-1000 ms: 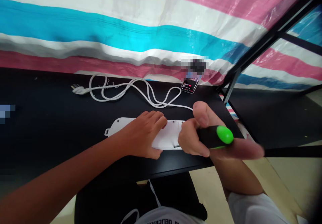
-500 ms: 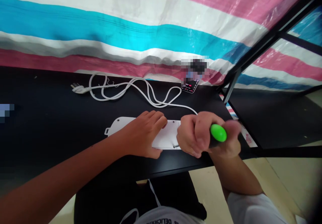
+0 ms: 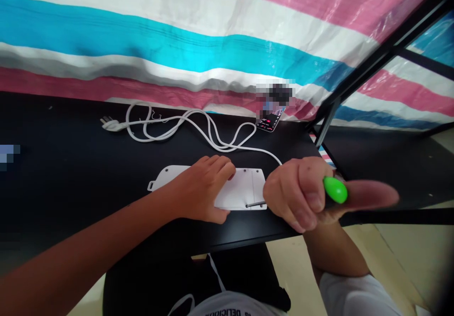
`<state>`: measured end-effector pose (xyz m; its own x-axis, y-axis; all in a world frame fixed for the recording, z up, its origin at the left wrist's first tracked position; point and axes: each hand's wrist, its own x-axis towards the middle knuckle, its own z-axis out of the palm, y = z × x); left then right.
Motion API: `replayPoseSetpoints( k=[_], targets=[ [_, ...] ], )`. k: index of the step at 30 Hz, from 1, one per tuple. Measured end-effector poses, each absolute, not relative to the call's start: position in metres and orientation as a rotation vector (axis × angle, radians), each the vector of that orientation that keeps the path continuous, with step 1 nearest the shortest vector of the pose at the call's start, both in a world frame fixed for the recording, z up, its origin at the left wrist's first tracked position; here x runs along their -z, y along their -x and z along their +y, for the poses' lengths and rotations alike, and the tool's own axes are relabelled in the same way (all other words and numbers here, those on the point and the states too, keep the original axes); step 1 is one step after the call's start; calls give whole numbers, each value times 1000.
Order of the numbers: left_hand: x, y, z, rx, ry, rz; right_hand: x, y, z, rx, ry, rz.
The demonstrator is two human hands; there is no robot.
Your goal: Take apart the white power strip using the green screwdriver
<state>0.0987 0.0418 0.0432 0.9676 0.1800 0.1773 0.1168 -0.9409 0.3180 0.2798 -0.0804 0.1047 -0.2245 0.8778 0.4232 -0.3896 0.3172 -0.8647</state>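
A white power strip (image 3: 239, 190) lies on the black table with its screw-holed back facing up. My left hand (image 3: 207, 188) grips it across the middle, fingers over the far edge and thumb at the near edge. My right hand (image 3: 294, 190) is closed around a screwdriver (image 3: 336, 190) with a green-ended handle, the thumb stretched out to the right. The thin metal shaft slants to the left, and its tip meets a screw hole near the strip's front edge. Most of the handle is hidden by my fingers.
A white cord (image 3: 213, 134) loops behind the strip and ends in a plug (image 3: 110, 124) at the left. A phone (image 3: 271, 121) leans against the striped sheet (image 3: 159, 46) at the back. Black metal frame bars (image 3: 358, 74) rise at the right.
My right hand has shifted right with the screwdriver, tilting the handle that way and baring more of the shaft and the strip's right end. My thumb has straightened. The left hand stays put.
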Motion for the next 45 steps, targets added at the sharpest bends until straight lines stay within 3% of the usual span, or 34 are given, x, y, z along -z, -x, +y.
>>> replayPoseSetpoints(
  k=[4, 11, 19, 31, 39, 45],
  targets=[
    [-44, -99, 42, -296, -2821, 201, -108, -276, -74, -1227, 225, -1295],
    [-45, -98, 41, -295, -2816, 215, -124, -295, -93, -1276, 438, -1080],
    [-45, -98, 39, -300, -2793, 237, -118, -322, -82, -1018, 511, -853],
    [-42, -99, 34, -320, -2767, 197, -118, -309, -69, -800, 702, -955],
    [-47, -93, 10, -295, -3059, 174, -156, -267, -25, -1024, 756, -1116],
    [-39, -88, -5, -354, -3098, 190, -145, -230, 8, -1065, 773, -1099]
  ],
)
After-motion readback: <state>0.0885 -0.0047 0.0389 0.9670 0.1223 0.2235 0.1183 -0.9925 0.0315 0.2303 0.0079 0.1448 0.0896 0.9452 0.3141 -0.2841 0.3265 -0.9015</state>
